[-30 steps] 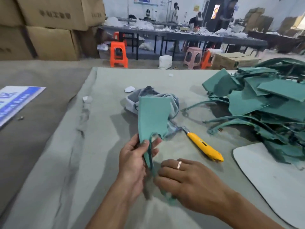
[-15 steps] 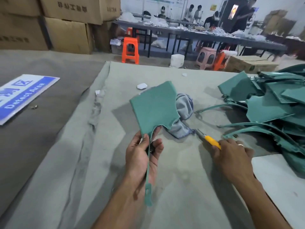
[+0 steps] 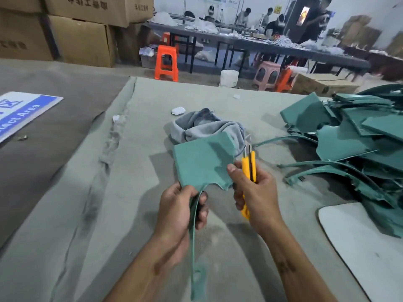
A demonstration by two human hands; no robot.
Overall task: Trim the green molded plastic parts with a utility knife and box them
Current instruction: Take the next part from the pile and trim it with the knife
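While our left hand (image 3: 181, 211) grips the green molded part (image 3: 204, 159) by its thin stem above the bench (image 3: 135, 214), our right hand (image 3: 254, 194) has its fingers wrapped round the yellow utility knife (image 3: 248, 165), blade beside the panel's ragged edge. We should cut away from the holding fingers. No box for finished parts shows; untrimmed parts (image 3: 357, 140) pile at right.

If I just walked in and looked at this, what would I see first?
Right in the middle, the left hand holds up a green plastic part by its thin stem, and the right hand grips a bright yellow utility knife next to its edge. Off to the right lies a big messy pile of green parts, and behind the table stands an orange stool.
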